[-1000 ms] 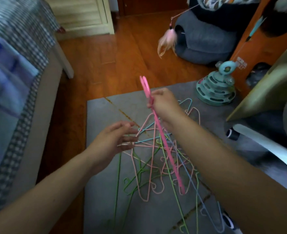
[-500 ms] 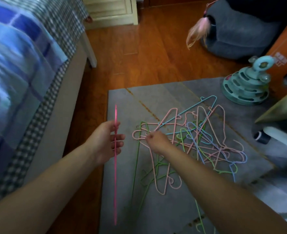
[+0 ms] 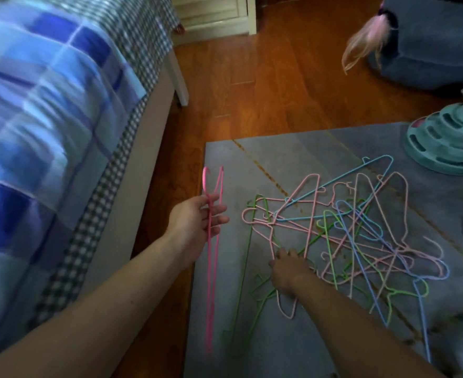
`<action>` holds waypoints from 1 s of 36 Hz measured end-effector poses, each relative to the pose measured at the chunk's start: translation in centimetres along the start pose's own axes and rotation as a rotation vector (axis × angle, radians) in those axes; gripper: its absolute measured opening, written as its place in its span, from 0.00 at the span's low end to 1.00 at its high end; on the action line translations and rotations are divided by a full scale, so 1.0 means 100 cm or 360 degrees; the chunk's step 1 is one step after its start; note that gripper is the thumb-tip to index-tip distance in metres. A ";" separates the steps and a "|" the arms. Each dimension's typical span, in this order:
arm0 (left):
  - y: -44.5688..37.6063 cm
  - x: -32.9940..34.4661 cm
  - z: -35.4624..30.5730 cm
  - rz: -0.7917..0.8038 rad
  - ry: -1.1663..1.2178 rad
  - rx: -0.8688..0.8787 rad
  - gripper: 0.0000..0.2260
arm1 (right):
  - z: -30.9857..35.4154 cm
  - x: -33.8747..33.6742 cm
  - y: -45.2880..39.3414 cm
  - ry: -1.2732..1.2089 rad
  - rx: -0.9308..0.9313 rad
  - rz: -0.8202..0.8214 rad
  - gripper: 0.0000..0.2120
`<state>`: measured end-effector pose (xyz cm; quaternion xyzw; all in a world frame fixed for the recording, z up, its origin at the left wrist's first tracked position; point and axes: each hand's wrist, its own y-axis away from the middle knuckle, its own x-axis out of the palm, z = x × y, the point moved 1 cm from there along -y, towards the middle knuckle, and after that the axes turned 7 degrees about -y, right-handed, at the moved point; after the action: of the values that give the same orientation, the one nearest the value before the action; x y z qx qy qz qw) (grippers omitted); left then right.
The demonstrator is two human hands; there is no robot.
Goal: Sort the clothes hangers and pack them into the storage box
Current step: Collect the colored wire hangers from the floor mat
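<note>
Holding bright pink hangers (image 3: 211, 268) in your left hand (image 3: 197, 222), your right hand (image 3: 287, 271) reaches into the tangled hanger pile (image 3: 361, 236); its grip isn't visible. Lift one pale pink hanger (image 3: 287, 304) slowly, unhooking neighbours.

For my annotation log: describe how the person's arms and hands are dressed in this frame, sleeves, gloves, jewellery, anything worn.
Both forearms are bare as far as the frame shows; no sleeve reaches into view. The left hand and the right hand wear no gloves. No watch, bracelet or ring shows on either wrist or on the visible fingers, though the picture is somewhat blurred, so a thin ring could be missed.
</note>
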<state>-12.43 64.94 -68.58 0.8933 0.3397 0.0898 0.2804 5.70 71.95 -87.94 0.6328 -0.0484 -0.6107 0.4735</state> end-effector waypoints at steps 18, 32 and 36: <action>-0.046 0.017 -0.034 0.0048 -0.0102 0.0210 0.10 | 0.016 -0.133 0.072 -0.1342 0.0014 -0.1574 0.11; -0.025 0.077 -0.063 0.0611 0.0449 0.0287 0.21 | 0.047 -0.180 0.152 -0.0855 -0.0272 -0.1372 0.06; -0.025 0.092 -0.049 0.0785 0.0489 0.0224 0.22 | 0.042 -0.166 0.155 -0.0856 -0.0232 -0.1380 0.04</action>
<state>-8.63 74.69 -66.18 0.9420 0.1563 0.2657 0.1329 6.17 71.85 -64.91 0.3807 0.1412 -0.8938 0.1906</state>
